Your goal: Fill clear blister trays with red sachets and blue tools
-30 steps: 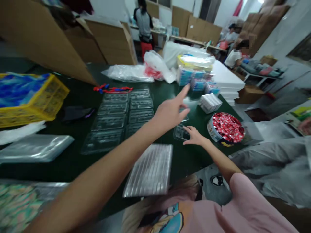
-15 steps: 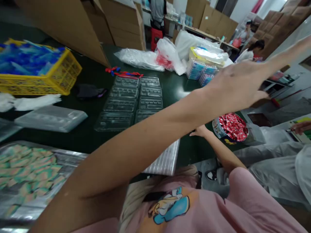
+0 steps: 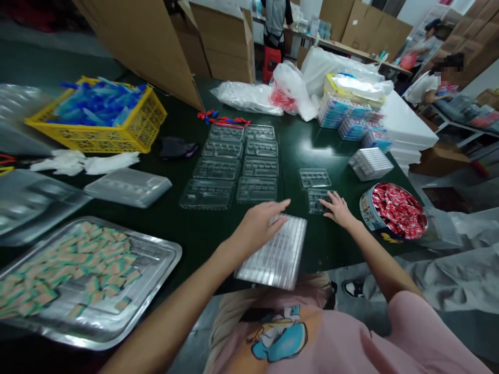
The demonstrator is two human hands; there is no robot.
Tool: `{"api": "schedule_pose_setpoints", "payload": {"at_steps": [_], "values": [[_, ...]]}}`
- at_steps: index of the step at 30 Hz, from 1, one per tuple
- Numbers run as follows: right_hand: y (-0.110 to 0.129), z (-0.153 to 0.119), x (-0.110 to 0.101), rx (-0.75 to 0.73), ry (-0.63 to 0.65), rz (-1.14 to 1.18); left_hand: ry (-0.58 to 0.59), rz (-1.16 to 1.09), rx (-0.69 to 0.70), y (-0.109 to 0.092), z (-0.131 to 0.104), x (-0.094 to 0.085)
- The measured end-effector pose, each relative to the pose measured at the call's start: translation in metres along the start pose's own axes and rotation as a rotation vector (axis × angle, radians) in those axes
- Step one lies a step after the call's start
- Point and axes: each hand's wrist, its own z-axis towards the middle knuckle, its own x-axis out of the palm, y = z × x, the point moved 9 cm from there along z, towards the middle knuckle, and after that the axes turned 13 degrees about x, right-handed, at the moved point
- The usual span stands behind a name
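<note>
My left hand (image 3: pixel 259 224) is over the upper left of a stack of clear plastic trays (image 3: pixel 278 259) at the table's near edge. Its thumb and forefinger are apart; the other fingers are partly hidden, and I cannot tell whether it touches the stack. My right hand (image 3: pixel 338 209) has its fingers spread, with the tips at the right edge of a single clear blister tray (image 3: pixel 314 201). Just beyond lies another clear tray (image 3: pixel 315 178). Left of these, two columns of moulded clear trays (image 3: pixel 257 166) lie flat on the dark green table (image 3: pixel 294 150).
A tin of red packets (image 3: pixel 399 210) stands at right, near stacked white trays (image 3: pixel 371 163). At left are a metal tray (image 3: pixel 156 280) with coloured pieces and a yellow basket (image 3: pixel 150 122) of blue items. Boxed packs (image 3: pixel 343 111) and plastic bags (image 3: pixel 249 97) lie behind. Other people work farther back.
My left arm, earlier stretched far across to the right, has drawn back over the clear stack. My right hand's fingers are now spread on a tray. The view has shifted.
</note>
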Motion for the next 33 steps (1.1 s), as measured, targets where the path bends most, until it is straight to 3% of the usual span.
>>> {"api": "schedule_pose_setpoints", "payload": {"at_steps": [3,7,13,19,25,29,33], "values": [[-0.002,0.028,-0.009,-0.064,0.045,0.05,-0.026,0.018,-0.065,0.011,-0.049,0.013],[0.005,0.065,-0.011,-0.096,0.111,0.079,-0.092,0.079,-0.087,0.009,-0.074,0.013],[0.021,0.124,-0.008,-0.15,0.093,0.019,-0.04,0.23,-0.042,0.001,-0.081,0.025],[0.035,0.228,-0.023,-0.17,0.093,0.014,0.055,0.316,-0.057,0.0,-0.085,0.033],[0.059,0.318,-0.036,-0.207,0.185,-0.042,0.042,0.332,-0.072,0.002,-0.084,0.032],[0.074,0.347,-0.034,-0.269,0.21,-0.054,0.027,0.336,-0.107,0.006,-0.083,0.032],[0.078,0.355,-0.033,-0.33,0.196,-0.033,0.012,0.353,-0.126,0.008,-0.083,0.031]]}}
